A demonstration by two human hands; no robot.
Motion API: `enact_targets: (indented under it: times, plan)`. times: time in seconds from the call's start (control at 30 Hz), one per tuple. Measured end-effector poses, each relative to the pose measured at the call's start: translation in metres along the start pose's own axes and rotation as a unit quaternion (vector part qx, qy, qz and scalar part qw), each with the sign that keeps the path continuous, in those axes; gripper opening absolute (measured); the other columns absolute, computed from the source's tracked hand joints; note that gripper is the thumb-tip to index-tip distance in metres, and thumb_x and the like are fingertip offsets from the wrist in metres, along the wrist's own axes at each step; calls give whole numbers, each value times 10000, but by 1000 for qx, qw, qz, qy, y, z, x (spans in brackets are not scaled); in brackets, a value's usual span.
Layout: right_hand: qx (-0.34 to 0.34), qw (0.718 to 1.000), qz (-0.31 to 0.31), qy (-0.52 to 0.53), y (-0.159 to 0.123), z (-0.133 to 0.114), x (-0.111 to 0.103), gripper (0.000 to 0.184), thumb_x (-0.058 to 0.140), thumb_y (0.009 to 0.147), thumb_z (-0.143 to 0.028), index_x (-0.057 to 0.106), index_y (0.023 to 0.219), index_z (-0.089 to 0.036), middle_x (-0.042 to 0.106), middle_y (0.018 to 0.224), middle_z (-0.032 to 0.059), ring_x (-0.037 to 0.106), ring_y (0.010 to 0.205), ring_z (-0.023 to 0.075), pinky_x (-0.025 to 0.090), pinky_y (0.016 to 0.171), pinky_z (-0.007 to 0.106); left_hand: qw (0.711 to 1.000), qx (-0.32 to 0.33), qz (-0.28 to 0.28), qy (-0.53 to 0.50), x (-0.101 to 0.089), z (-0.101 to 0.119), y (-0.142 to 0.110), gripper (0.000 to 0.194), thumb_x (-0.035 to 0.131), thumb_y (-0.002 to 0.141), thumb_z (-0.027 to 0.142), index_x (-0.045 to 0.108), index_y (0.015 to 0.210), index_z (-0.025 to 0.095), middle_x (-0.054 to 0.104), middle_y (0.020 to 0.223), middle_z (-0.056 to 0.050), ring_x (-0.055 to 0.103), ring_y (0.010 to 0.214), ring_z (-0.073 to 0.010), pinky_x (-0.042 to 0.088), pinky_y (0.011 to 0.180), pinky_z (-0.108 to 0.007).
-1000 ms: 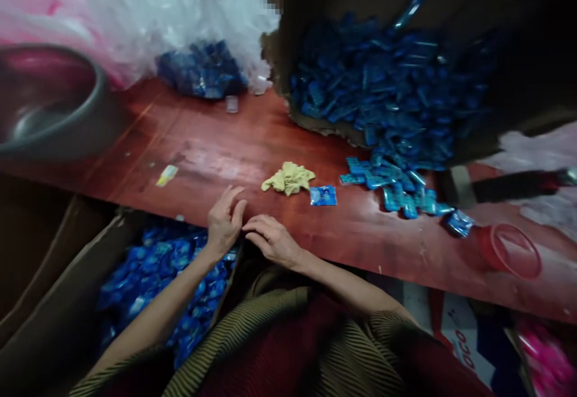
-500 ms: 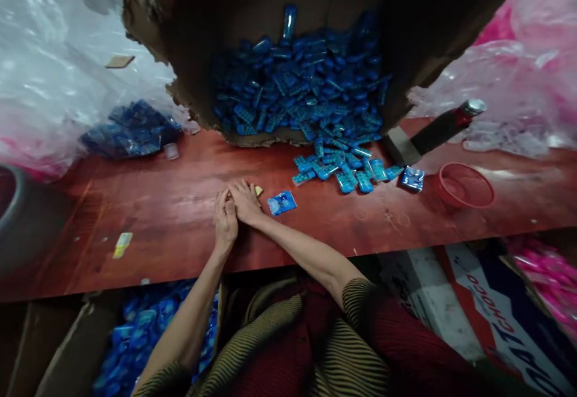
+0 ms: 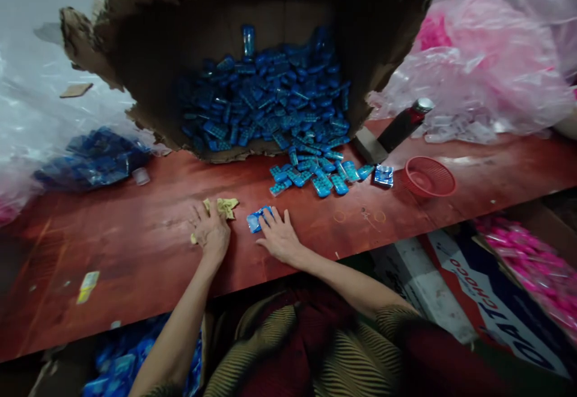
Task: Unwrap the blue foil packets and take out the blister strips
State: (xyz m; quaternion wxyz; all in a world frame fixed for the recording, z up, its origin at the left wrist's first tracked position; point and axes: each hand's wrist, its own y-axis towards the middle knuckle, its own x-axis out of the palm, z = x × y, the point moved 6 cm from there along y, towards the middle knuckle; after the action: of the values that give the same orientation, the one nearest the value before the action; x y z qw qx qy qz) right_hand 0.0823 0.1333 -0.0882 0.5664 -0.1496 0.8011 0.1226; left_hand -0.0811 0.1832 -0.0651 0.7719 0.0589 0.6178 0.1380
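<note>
My left hand lies with its fingers spread over a crumpled yellow cloth or paper on the red-brown table; part of that piece is hidden under the palm. To its right, my right hand is stretched out, fingertips resting on the edge of a small blue printed packet that lies flat. Beyond the hands, several clear blue-capped containers with blue pellets have spilled from the torn cardboard box, which holds a large heap of the same.
Right of the spill stand a red plastic basket, a dark bottle with a silver cap and a shiny blue packet. A bag of dark blue pieces lies at left. Below the table edge sits a box of pink packets.
My hands, pressed together before, have come apart. The right one moved right onto the blue packet; the left stays on the yellow piece, now more exposed. The view has shifted.
</note>
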Motion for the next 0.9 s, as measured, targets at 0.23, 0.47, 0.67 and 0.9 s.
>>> enact_targets:
  times: [0.23,0.47,0.67,0.9]
  plan:
    - [20,999,2,28,-6,-11,-13,498,535,857,-420,496,1305,-205,399,1418,194,327,1325,380,255,1029,645,979,188,-81,15,18,43,-47,416,349,886,242,574,1226,160,474,1352,-192,310,1320,-398,263,1013,-622]
    - [73,987,110,95,39,88,-98,361,497,893,-372,576,1216,-230,534,1310,115,429,1262,285,327,1023,543,978,177,-45,-103,12,41,-6,402,369,890,337,565,1195,165,525,1300,-168,380,1296,-330,334,1032,-520]
    - [132,951,260,103,120,192,-181,399,484,894,-327,559,1227,-118,597,1193,167,547,1128,250,433,948,395,967,128,20,-220,9,59,118,415,384,862,379,524,1189,166,557,1225,-157,499,1185,-268,391,1012,-439]
    - [44,972,227,51,200,203,-205,378,474,905,-369,585,1205,-169,616,1196,107,543,1143,212,415,966,348,983,-65,42,-165,11,29,250,477,446,821,342,531,1168,25,536,1185,-289,516,1132,-396,412,925,-524]
